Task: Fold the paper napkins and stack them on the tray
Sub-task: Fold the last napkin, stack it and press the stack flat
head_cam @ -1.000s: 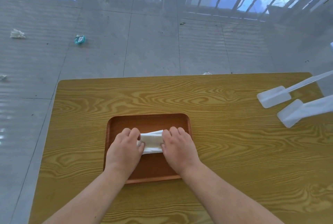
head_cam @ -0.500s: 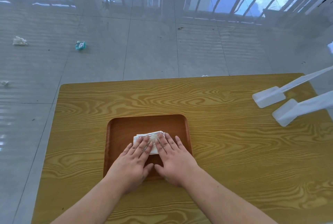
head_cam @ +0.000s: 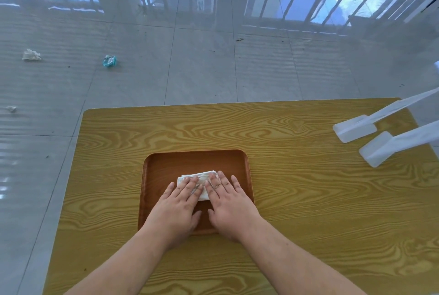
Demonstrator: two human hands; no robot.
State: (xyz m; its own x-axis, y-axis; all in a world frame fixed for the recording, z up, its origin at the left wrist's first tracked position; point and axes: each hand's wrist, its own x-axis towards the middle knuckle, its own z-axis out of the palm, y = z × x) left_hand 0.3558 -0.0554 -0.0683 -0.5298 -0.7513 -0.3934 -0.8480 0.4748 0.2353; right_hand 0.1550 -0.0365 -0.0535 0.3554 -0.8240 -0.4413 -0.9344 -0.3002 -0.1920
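- On rounded brown wooden tray (head_cam: 164,171): small folded white paper napkin stack (head_cam: 197,179), flat near centre.
- Left hand (head_cam: 177,204) and right hand (head_cam: 229,202) now spread flat, fingers pressing napkin; a second ago pinching its ends.
- Probably creasing the fold; napkin placed, release next.

A folded white napkin stack (head_cam: 199,179) lies flat mid-tray (edges slightly uneven) on the brown wooden tray (head_cam: 161,166).

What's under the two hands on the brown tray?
A folded white paper napkin lies on the brown wooden tray. The left hand and right hand press flat on it, hiding its near part.
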